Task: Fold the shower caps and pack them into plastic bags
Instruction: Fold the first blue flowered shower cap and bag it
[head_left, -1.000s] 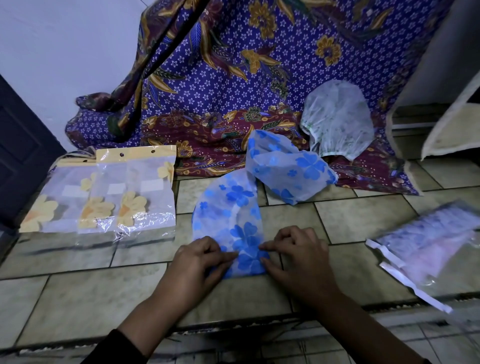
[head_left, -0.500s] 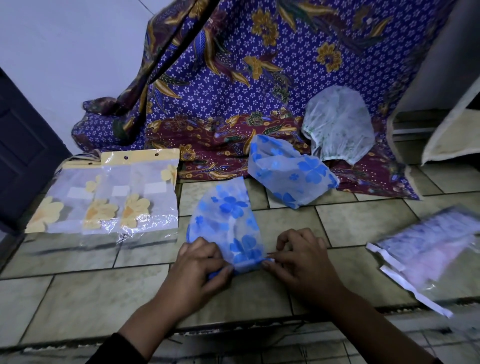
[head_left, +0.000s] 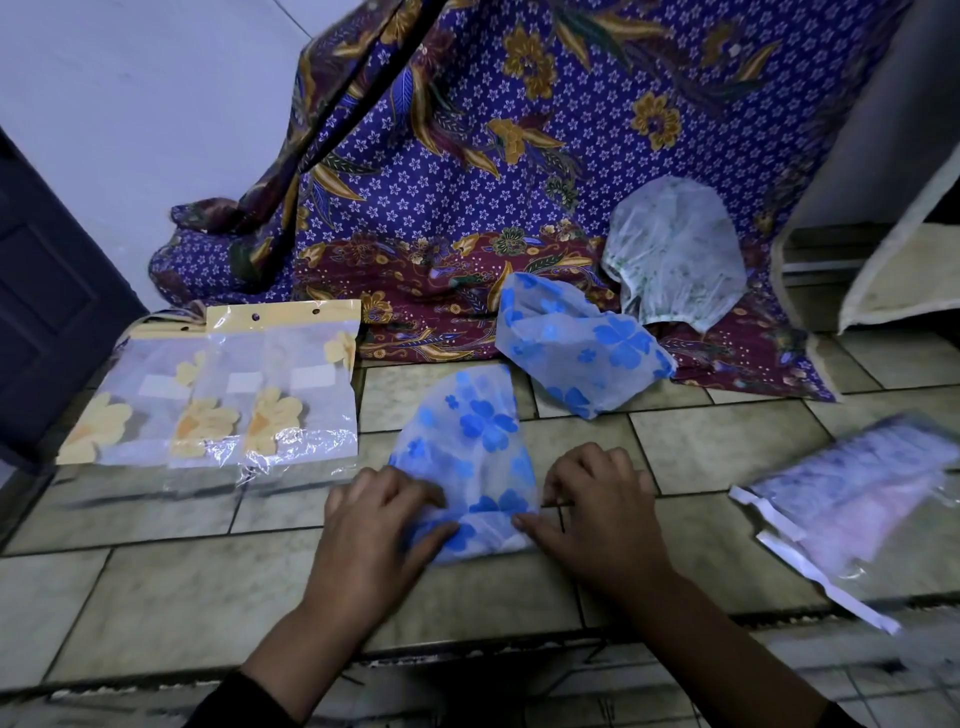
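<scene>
Both hands pinch the blue-flowered shower cap (head_left: 470, 457): left hand (head_left: 371, 530) and right hand (head_left: 597, 512) grip its near corners. It looks thin, limp and slippery, so creases probably need pinning at the edges.

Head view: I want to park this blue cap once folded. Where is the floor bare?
Bare tiles lie near-left, below the yellow-flower bags beside the left hand, and between the right hand and the bags at right. Crowded farther back: loose blue cap, white cap, batik cloth.

Tiled floor (head_left: 156, 597): blue shower cap (head_left: 467, 447), yellow-flower bags (head_left: 218, 405), possibly packed bag (head_left: 857, 499) right.
</scene>
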